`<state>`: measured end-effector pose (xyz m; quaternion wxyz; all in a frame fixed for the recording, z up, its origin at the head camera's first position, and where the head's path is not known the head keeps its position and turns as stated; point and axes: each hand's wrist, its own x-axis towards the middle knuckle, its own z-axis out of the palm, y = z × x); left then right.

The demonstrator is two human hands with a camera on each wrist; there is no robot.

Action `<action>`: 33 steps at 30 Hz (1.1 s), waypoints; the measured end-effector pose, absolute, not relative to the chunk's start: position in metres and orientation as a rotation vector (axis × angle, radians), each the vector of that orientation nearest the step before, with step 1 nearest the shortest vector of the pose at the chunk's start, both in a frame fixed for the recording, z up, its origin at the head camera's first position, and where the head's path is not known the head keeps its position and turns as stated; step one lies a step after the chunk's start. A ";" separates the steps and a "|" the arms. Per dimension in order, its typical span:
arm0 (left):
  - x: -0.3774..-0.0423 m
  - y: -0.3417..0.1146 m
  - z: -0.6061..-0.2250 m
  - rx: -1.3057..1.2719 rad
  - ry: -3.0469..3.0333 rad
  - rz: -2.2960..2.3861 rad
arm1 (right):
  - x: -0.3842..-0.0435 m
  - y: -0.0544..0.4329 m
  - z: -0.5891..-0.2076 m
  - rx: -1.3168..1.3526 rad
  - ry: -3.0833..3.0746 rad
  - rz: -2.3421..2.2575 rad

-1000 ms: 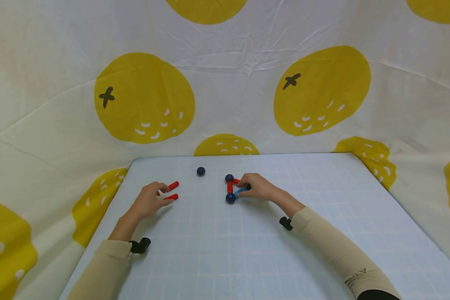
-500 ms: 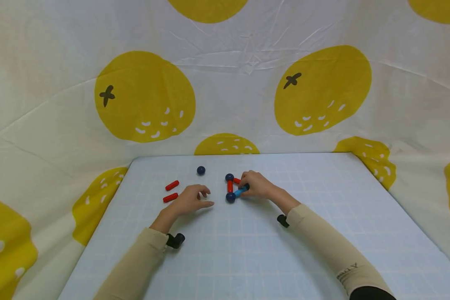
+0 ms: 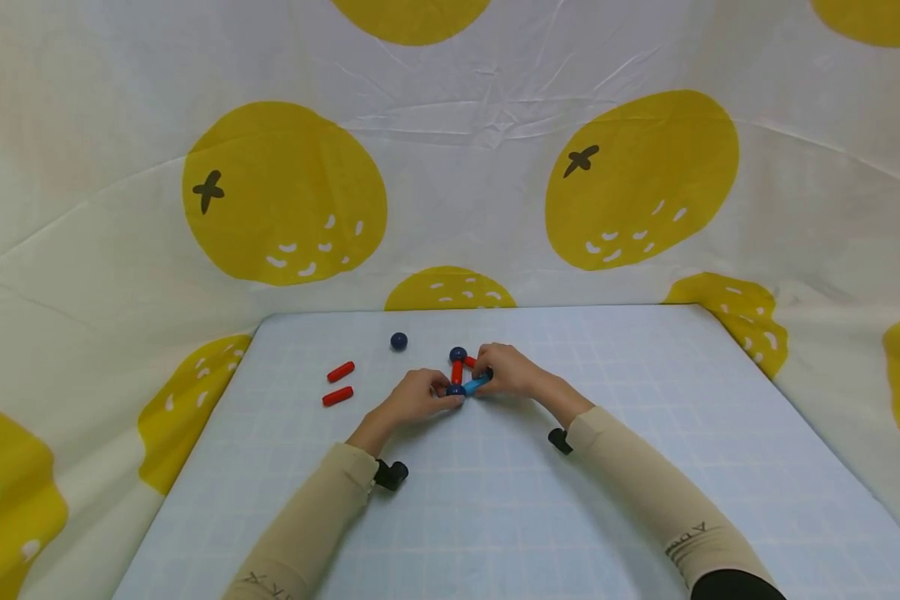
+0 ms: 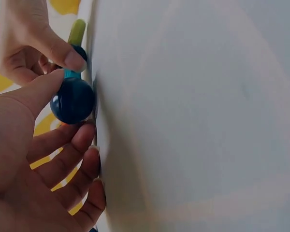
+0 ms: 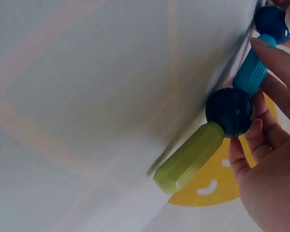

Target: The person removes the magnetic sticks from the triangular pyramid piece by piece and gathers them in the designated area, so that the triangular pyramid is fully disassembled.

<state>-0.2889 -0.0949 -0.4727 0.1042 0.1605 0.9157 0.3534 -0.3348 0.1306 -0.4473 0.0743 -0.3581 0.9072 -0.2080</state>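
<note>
In the head view my left hand [image 3: 412,397] holds a dark blue ball [image 4: 73,100], its thumb and fingers on opposite sides in the left wrist view. My right hand [image 3: 512,371] pinches a light blue rod [image 5: 254,72] joined to that ball. Another dark blue ball [image 5: 229,112] sits at the rod's other end, partly under the right hand's fingers. From it a green rod [image 5: 189,157] sticks out. A red rod [image 3: 457,372] links the left-held ball to a farther dark blue ball [image 3: 458,355]. One more red rod [image 3: 471,362] runs from there behind the right hand.
Two loose red rods [image 3: 341,372] [image 3: 337,396] lie left of the hands. A loose dark blue ball [image 3: 399,341] is near the table's back edge. Behind the white gridded table [image 3: 495,517] hangs a cloth with yellow fruit shapes.
My left hand has left the two red rods and moved right to grip the near dark blue ball. The right hand has stayed nearly in place on the light blue rod.
</note>
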 end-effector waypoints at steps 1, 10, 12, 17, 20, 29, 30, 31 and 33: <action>-0.289 -0.094 -0.473 0.470 2.709 1.038 | -0.335 0.130 -0.447 -1.079 2.722 -0.615; -0.291 -0.091 -0.478 0.425 2.738 1.034 | -0.333 0.129 -0.444 -1.106 2.714 -0.599; -0.291 -0.092 -0.479 0.425 2.740 1.035 | -0.333 0.130 -0.444 -1.123 2.710 -0.592; -0.290 -0.095 -0.478 0.433 2.743 1.051 | -0.333 0.131 -0.444 -1.112 2.703 -0.567; -0.289 -0.096 -0.477 0.434 2.738 1.068 | -0.332 0.131 -0.443 -1.104 2.712 -0.542; -0.287 -0.098 -0.476 0.447 2.723 1.108 | -0.329 0.130 -0.439 -1.199 2.738 -0.421; -0.287 -0.098 -0.476 0.442 2.719 1.113 | -0.329 0.129 -0.438 -1.207 2.748 -0.424; -0.287 -0.098 -0.476 0.436 2.715 1.118 | -0.329 0.128 -0.437 -1.204 2.762 -0.436; -0.287 -0.098 -0.476 0.423 2.710 1.118 | -0.329 0.125 -0.435 -1.180 2.791 -0.477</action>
